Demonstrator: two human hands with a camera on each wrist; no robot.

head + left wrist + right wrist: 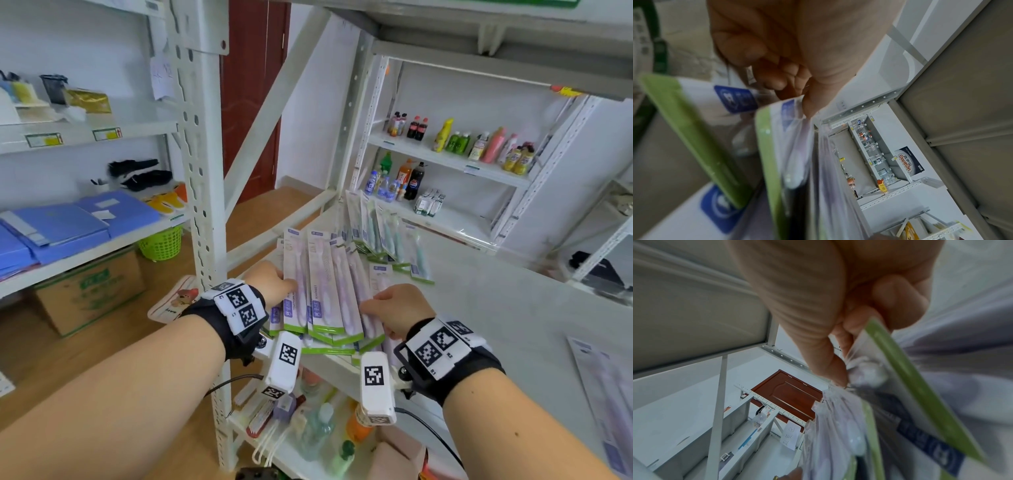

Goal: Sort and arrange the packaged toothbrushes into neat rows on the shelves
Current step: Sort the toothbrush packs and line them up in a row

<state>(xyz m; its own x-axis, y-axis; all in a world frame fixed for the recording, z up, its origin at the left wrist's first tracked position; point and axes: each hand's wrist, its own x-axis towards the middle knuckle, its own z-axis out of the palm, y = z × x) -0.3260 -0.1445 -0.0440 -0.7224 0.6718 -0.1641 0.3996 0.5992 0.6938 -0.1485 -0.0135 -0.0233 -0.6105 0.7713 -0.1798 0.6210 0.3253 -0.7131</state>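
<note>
A fanned stack of purple toothbrush packs (325,291) with green bottom edges lies at the front left of the white shelf (496,308). My left hand (284,279) grips the stack's left side, thumb on top and fingers curled beneath (777,81). My right hand (371,305) pinches its right side; the thumb (828,363) presses on a pack (859,426). Behind the stack lies a row of teal toothbrush packs (387,236), overlapping. One more purple pack (606,394) lies flat at the shelf's right edge.
A perforated white shelf post (202,205) stands just left of my left wrist. The shelf below holds bottles and brushes (318,428). Drink bottles (462,144) fill the far shelving. A cardboard box (89,291) and a green basket (161,243) sit at the left.
</note>
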